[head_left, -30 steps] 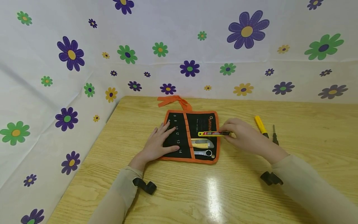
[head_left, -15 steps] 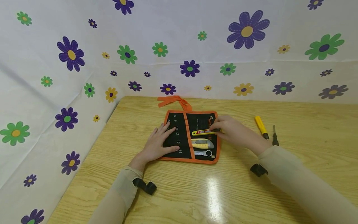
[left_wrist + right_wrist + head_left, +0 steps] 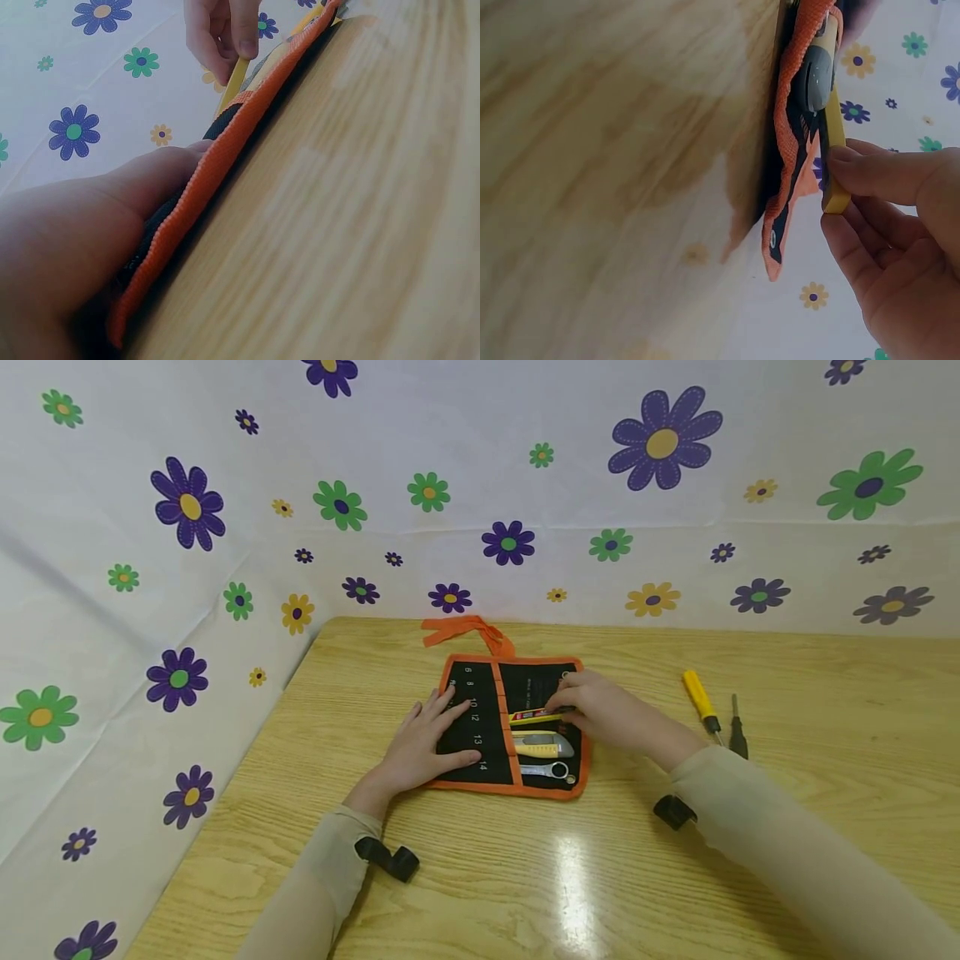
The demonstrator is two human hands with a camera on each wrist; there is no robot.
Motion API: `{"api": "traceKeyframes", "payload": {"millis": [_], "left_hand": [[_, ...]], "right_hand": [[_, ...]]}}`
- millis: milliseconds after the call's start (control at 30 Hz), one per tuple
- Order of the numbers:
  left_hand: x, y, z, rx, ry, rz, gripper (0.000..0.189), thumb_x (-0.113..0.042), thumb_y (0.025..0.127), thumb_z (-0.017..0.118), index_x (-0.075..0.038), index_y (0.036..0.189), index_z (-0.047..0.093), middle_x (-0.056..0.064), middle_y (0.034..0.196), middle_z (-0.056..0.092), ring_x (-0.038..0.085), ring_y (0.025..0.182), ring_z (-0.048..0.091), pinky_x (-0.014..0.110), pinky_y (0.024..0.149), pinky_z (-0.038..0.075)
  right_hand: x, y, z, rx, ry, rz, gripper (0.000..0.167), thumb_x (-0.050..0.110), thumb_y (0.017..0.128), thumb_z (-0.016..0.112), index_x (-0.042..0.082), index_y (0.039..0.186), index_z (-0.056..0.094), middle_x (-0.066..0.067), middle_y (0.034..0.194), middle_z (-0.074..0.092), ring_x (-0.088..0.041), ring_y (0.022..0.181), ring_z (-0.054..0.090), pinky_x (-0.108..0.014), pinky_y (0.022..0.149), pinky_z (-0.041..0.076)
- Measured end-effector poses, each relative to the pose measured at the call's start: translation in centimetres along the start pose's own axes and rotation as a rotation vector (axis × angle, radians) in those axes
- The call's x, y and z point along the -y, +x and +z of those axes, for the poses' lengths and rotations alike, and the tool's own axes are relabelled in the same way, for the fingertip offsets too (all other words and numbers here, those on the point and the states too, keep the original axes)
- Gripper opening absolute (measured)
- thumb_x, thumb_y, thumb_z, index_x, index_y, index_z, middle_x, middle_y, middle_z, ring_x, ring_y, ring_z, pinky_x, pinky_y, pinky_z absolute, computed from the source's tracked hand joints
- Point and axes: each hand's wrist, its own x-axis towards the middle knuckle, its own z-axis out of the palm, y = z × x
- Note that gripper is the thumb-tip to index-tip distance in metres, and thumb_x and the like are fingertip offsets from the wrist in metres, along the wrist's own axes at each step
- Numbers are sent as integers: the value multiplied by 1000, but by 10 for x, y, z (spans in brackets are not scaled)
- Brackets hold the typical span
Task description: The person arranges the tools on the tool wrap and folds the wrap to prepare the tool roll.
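On the wooden table lies an unrolled black tool pouch (image 3: 480,681) with orange trim and printed size numbers. My left hand (image 3: 423,747) rests on its numbered left panel, fingers spread. My right hand (image 3: 609,712) pinches a slim yellow bar (image 3: 534,717) with a red-and-black label between thumb and fingers; its exact kind is unclear. The bar's left end is at the orange pocket edge; the hand covers the right end. Just below it, a yellow utility knife (image 3: 540,746) and a ring-ended wrench (image 3: 546,770) stick out of their pockets.
Right of the pouch lie a yellow-handled screwdriver (image 3: 699,695) and a dark-handled screwdriver (image 3: 738,739). Orange ties (image 3: 457,627) trail off the pouch's far edge. A white flowered cloth (image 3: 570,493) stands behind the table (image 3: 480,877) and at its left.
My right hand has moved left with the yellow bar, bringing the bar's far end to the orange pocket edge. The left hand has stayed in place on the pouch.
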Motion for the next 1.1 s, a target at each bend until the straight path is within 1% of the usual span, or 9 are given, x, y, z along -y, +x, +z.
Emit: {"api": "traceKeyframes", "payload": {"millis": [133,333,433,533,633,800,1000,1100], "left_hand": [[0,-1,-1,-1,-3,0,79,-51,85,66,-16,150,35,8,159,14,27,145,4,49,115,2],[0,-1,0,-2,3,-2,79,-51,86,66,-17,150,35,7,159,14,26,145,4,48,115,3],[0,-1,0,-1,0,0,79,-51,86,66,-17,150,34,7,159,13,26,145,4,48,115,3],[-1,-2,0,-3,-5,5,80,-50,85,66,-16,150,35,8,159,14,27,145,4,49,115,3],[-1,-1,0,-5,-8,10,79,-50,85,66,-16,150,35,8,158,14,27,145,4,49,115,3],[-2,0,-1,-6,-2,12,79,-49,86,66,-15,149,35,9,158,15,28,145,5,48,115,3],[-2,0,-2,-1,1,6,79,-49,86,66,-16,150,35,8,158,14,27,145,5,48,115,3],[-2,0,-1,1,6,6,78,-50,86,66,-16,150,35,9,158,14,27,145,5,48,115,3]], "right_hand": [[-2,2,1,15,37,31,19,-7,82,70,2,98,73,-6,88,61,-18,79,54,-31,69,51],[-9,5,3,45,66,17,21,-9,82,69,2,99,73,-8,93,63,-21,87,59,-32,74,53],[-12,9,3,61,55,15,22,-9,81,69,3,100,74,-8,96,65,-22,90,61,-33,76,54],[-14,12,3,70,42,25,23,-10,81,69,4,99,74,-7,96,66,-22,91,61,-33,77,54],[-15,14,4,55,26,15,24,-13,80,68,4,96,74,-7,96,65,-21,90,61,-34,78,54],[-16,18,5,23,0,-27,26,-16,78,66,3,93,74,-8,94,65,-22,89,61,-35,77,54],[-16,21,9,30,-24,-36,26,-15,79,66,5,93,74,-6,94,65,-21,89,61,-34,79,53],[-15,22,10,40,-32,-26,27,-15,78,67,7,93,74,-5,94,65,-20,89,61,-35,80,53]]}}
